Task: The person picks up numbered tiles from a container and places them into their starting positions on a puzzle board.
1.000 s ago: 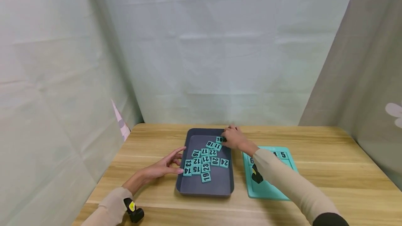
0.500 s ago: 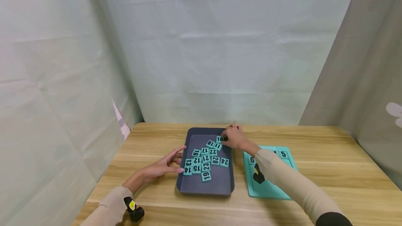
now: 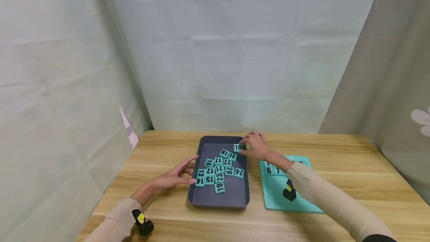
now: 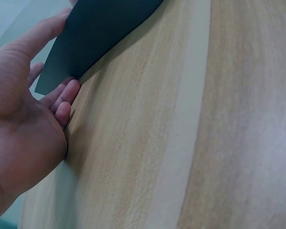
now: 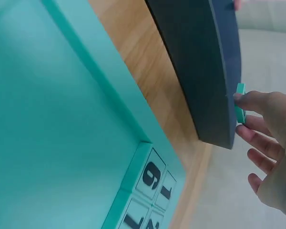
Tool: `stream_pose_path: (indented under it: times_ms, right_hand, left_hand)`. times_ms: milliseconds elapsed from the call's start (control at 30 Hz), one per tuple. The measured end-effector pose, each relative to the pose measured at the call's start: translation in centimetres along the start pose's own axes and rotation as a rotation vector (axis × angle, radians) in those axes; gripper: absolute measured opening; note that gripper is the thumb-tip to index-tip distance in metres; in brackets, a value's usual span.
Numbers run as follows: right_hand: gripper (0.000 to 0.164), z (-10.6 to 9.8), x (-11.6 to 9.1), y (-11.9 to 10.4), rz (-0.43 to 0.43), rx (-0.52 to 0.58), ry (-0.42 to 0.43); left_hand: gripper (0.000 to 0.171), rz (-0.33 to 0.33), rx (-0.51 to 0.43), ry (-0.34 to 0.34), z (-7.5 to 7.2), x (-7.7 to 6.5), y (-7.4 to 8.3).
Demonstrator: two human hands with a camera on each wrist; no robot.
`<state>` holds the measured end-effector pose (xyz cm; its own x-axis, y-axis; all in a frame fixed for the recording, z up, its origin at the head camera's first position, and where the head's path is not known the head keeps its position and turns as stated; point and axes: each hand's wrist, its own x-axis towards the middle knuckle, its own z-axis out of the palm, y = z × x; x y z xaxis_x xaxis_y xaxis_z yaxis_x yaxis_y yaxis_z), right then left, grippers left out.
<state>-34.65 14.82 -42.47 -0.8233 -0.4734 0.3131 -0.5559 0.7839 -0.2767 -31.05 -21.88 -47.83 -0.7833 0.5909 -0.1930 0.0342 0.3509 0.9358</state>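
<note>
My right hand (image 3: 255, 147) pinches a teal number tile marked 10 (image 3: 237, 147) between thumb and fingers, at the far right corner of the dark grey tray (image 3: 231, 199). In the right wrist view the tile (image 5: 240, 104) stands on edge in the fingertips, by the tray's rim. My left hand (image 3: 175, 176) rests against the tray's left side, thumb and fingers spread along it. Its lower fingers (image 4: 62, 102) are loosely bent beside the tray wall in the left wrist view. Several teal number tiles lie in the tray, among them 11 (image 3: 232, 156), 18 (image 3: 224, 154) and 24 (image 3: 239, 173).
A teal board (image 3: 279, 199) lies on the wooden table (image 3: 356, 174) right of the tray, partly under my right forearm. Number tiles, including 6 (image 5: 151, 174) and 1 (image 5: 167, 191), sit along its far side. Pale curtains (image 3: 248, 66) hang behind the table.
My right hand has moved slightly right and lifted the 10 tile away from the 11 and 18 tiles. My left hand and the tray have stayed in place.
</note>
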Motion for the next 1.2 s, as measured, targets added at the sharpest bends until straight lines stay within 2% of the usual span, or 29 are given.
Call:
stream_pose_path:
  times_ms: [200,467,667,1033,1200]
  right_hand:
    - [0.028,-1.8,-2.4,0.0,-0.022,0.037,0.020]
    - [0.024,-3.5,-6.1,1.2,-0.040,0.050,0.010]
    - [0.023,-4.6,-8.9,1.8,-0.011,0.049,-0.013]
    - [0.027,-5.3,-14.2,5.4,0.003,-0.037,0.036]
    - [0.028,-6.2,-15.9,7.0,0.007,-0.066,0.053]
  left_hand:
    - [0.085,0.003,0.007,-0.010,-0.2,0.3,-0.2]
    - [0.084,-0.003,0.002,-0.011,-0.4,0.1,-0.2]
    - [0.084,0.004,0.007,-0.016,-0.4,-0.1,-0.1]
    - [0.084,0.000,0.012,-0.021,-0.4,0.0,-0.3]
    - [0.085,0.001,0.009,-0.022,-0.5,-0.1,-0.2]
